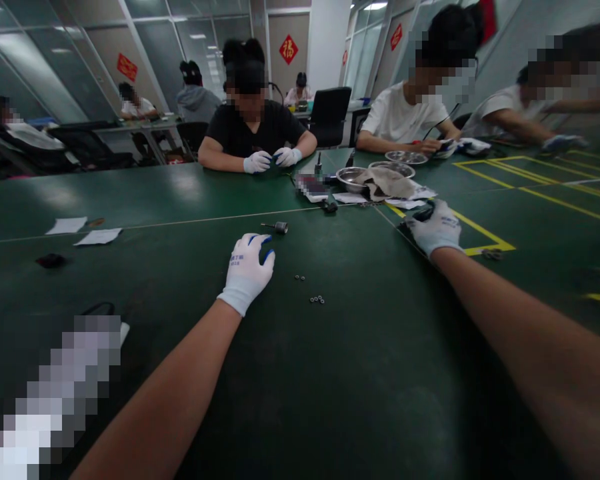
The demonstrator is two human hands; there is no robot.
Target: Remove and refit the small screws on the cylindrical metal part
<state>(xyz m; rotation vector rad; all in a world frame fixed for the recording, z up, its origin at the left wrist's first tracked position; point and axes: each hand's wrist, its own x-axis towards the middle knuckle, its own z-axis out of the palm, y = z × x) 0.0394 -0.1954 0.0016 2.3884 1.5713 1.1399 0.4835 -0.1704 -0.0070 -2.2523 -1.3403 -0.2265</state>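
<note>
My left hand (249, 272), in a white glove with blue fingertips, rests palm down on the green table with its fingers apart. Just beyond its fingertips lies a small dark cylindrical part with a thin shaft (281, 227). To its right are a pair of tiny metal rings (300, 277) and a cluster of several more rings (317, 299). My right hand (439, 228), gloved likewise, is stretched out to the right with its fingers curled around a dark object (423, 214), whose kind I cannot make out.
Metal bowls (351, 177) and a grey cloth (386, 183) stand beyond my right hand. Yellow tape (485, 230) marks the table there. Paper slips (99, 237) and a black item (51, 261) lie left. Across the table, a person in black (258, 133) works with gloved hands.
</note>
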